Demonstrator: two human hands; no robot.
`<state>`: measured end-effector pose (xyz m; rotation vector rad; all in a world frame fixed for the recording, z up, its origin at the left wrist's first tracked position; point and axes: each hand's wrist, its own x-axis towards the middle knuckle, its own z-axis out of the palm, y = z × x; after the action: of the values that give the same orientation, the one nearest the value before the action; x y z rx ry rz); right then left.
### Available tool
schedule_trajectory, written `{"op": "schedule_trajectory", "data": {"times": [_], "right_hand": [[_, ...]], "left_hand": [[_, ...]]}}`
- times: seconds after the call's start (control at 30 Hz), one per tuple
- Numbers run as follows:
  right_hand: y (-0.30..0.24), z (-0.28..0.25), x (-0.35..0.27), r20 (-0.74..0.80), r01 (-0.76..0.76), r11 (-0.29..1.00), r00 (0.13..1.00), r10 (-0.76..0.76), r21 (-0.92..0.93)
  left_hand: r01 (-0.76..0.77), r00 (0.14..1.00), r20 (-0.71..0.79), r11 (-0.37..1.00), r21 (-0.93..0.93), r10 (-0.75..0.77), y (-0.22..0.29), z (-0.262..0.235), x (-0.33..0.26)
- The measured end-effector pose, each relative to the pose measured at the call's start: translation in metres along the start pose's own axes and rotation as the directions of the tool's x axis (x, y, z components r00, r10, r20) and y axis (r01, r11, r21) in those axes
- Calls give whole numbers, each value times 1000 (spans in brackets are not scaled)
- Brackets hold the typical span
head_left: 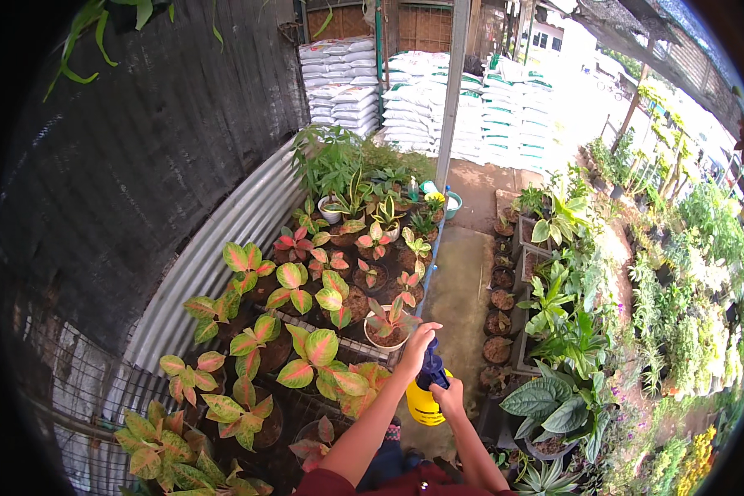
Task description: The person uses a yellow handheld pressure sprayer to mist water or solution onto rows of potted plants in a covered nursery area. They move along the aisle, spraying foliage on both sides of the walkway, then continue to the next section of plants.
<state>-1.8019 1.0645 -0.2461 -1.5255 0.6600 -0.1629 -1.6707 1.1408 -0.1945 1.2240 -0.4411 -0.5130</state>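
Note:
A pump spray bottle with a yellow tank (pixel 426 408) and a dark blue top hangs in front of me over the walkway. My right hand (pixel 448 398) is closed round the blue handle on its right side. At the upper part of the blue top is my left hand (pixel 417 351), its fingers bent against it; their tips are partly hidden. Just left of my left hand stands a white pot (pixel 383 340) with a reddish-leaved plant. Pink-and-green leafy plants (pixel 319 347) in pots crowd the mesh bench to the left.
A corrugated metal sheet (pixel 215 240) borders the bench on the left. A metal post (pixel 453 99) rises at its far right corner. Small pots (pixel 498 322) line the concrete walkway (pixel 456 289), with dense greenery on the right. White sacks (pixel 413 107) are stacked at the back.

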Motion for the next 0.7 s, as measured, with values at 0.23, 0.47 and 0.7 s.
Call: {"op": "schedule_trajectory", "data": {"times": [0.23,0.47,0.7], "right_hand": [[17,-2,-37,7,90,992,996,-90,-92],[-11,1,-29,73,110,991,992,-105,-75],[-67,30,-12,132,141,980,978,-159,139]], "left_hand": [[284,797,-564,958,34,-216,-85,17,-64],[314,863,-306,902,-298,-402,-1,14,-59],[-7,878,-464,966,-259,-118,56,20,-30]]}}
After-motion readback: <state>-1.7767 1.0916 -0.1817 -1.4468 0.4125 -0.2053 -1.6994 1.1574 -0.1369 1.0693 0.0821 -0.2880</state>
